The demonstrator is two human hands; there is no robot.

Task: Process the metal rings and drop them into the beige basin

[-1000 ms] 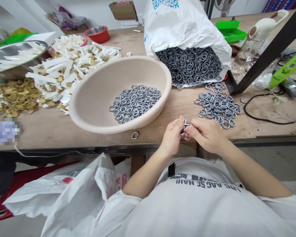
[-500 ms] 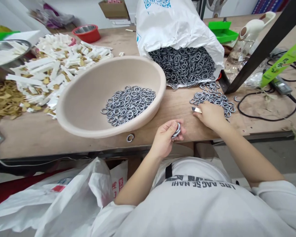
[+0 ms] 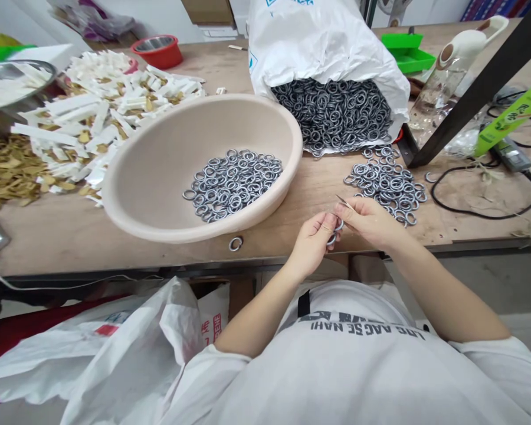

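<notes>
My left hand (image 3: 313,241) pinches grey metal-looking rings (image 3: 331,239) between thumb and fingers just past the table's front edge. My right hand (image 3: 371,223) meets it there, closed on a small thin blade (image 3: 345,202) with a dark tip and a pale grip; its fingertips are at the rings. Behind my right hand lies a loose pile of rings (image 3: 393,189) on the table. To the left stands a large beige basin (image 3: 150,177) with many such rings (image 3: 234,183) in it. A single ring (image 3: 235,243) lies in front of the basin.
A white sack (image 3: 318,47) lies open behind, full of rings. White strips and tan pieces (image 3: 84,130) are heaped at the left. A slanted black post (image 3: 460,100), a cable (image 3: 478,215), a glass jug (image 3: 438,88) and a green tray (image 3: 409,58) stand or lie at the right.
My right hand has moved left from the ring pile to my left hand, still with the blade. My left hand has shifted slightly right with its rings.
</notes>
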